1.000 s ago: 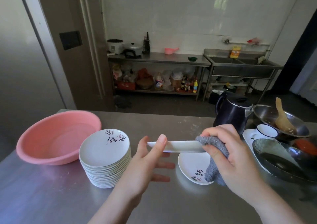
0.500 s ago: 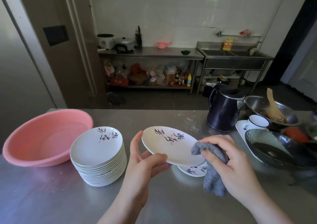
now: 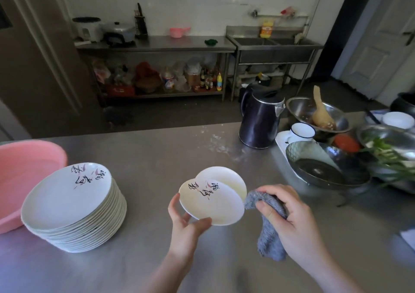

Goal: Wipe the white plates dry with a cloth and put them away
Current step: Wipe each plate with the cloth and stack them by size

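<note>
My left hand [image 3: 186,225] grips a small white plate [image 3: 212,202] with black brush writing by its near rim, face up and tilted, just above the steel table [image 3: 157,158]. A second white plate [image 3: 226,178] lies on the table right behind and partly under it. My right hand [image 3: 289,220] holds a grey cloth [image 3: 269,236] beside the held plate's right edge; the cloth hangs down from my fingers. A tall stack of the same white plates [image 3: 69,205] stands at the left.
A pink basin [image 3: 24,169] sits at the far left, touching the stack. A dark kettle [image 3: 260,117], a white cup [image 3: 301,132], steel bowls [image 3: 316,113], a dark pan [image 3: 325,169] and greens [image 3: 386,155] crowd the right side.
The held plate turned from edge-on to face up and came lower, over the plate on the table. The cloth slipped off the plate to its right edge. The view moved closer.
</note>
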Tool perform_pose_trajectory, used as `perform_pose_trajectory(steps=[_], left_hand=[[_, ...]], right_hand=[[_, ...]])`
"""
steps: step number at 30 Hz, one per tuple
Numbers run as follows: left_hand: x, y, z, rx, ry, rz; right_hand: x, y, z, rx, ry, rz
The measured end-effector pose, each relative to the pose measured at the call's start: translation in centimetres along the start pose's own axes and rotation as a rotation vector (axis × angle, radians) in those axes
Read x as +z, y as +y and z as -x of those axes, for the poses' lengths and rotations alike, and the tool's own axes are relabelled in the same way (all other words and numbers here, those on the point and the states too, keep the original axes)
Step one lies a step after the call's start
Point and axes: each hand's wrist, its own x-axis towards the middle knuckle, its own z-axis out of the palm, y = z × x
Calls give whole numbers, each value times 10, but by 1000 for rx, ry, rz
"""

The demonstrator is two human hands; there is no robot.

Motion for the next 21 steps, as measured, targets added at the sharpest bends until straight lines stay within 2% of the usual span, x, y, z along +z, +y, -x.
perform_pose_trajectory(steps=[12,21], left_hand=[[29,-31,-59,-113,31,-65],[23,-40,-81,-99,-41,-208]], right_hand=[[-23,54,-24,40,-39,42],[-18,79,-36,62,-73,18]])
